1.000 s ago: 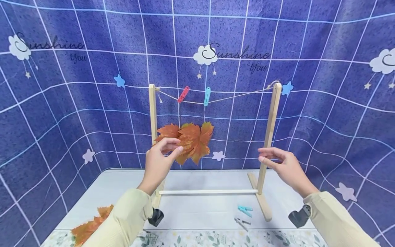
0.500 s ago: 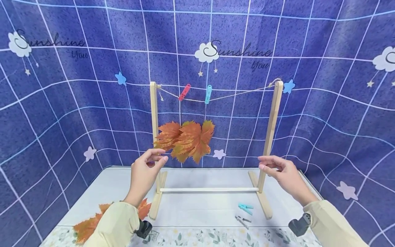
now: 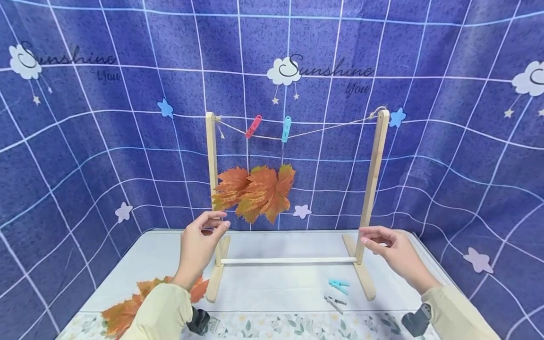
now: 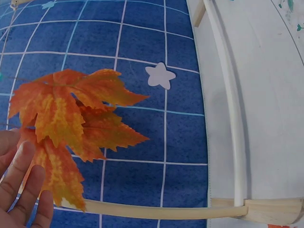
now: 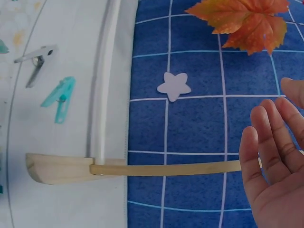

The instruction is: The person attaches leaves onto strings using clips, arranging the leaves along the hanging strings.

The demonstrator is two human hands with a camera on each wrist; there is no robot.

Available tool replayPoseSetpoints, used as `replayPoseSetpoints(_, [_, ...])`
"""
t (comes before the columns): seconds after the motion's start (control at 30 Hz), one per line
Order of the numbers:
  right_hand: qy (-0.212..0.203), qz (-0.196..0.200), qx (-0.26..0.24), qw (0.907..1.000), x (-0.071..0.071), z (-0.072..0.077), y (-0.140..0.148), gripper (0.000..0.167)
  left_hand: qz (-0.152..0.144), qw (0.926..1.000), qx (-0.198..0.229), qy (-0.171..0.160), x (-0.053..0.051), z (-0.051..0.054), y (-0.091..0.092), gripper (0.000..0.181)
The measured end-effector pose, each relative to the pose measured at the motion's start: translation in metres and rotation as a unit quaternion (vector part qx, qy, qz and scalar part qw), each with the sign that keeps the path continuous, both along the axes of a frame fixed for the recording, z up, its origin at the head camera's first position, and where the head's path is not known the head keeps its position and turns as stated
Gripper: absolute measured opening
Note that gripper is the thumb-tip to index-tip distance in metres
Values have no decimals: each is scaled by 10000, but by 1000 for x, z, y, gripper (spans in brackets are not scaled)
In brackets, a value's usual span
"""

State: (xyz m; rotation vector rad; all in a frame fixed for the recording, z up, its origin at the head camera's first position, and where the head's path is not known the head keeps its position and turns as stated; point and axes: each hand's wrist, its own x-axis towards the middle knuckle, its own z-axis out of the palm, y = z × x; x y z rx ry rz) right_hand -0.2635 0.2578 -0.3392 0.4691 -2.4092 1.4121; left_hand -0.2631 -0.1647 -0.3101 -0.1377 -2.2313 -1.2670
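Note:
Orange leaves hang by their stems from a string, held there by a red clothespin and a turquoise clothespin. Below them, near the frame's left post, is my left hand, holding nothing, its fingers relaxed. My right hand is in front of the right post, also with nothing in it and the fingers loosely bent. In the right wrist view its palm and fingers show no object. On the table lie a turquoise clothespin and a grey clothespin.
The wooden frame stands on the white table, with a white crossbar low between its posts. More orange leaves lie at the left, partly behind my left sleeve. A blue gridded curtain closes off the back.
My left hand has drawn back from the hanging leaves, to the left and down. My right hand has come down a little. The leaves stay hanging from the string.

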Motion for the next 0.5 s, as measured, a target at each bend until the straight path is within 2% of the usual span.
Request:
replayPoseSetpoints(0.23, [-50,181,-169,9997,-1,-11,-5,28,121,9999,10,20,4,-4,-6,17])
replayPoseSetpoints(0.5, [-325,131,-95,9993,0,-18,-7,30,189,9997,-57,105,5,-9,-9,17])
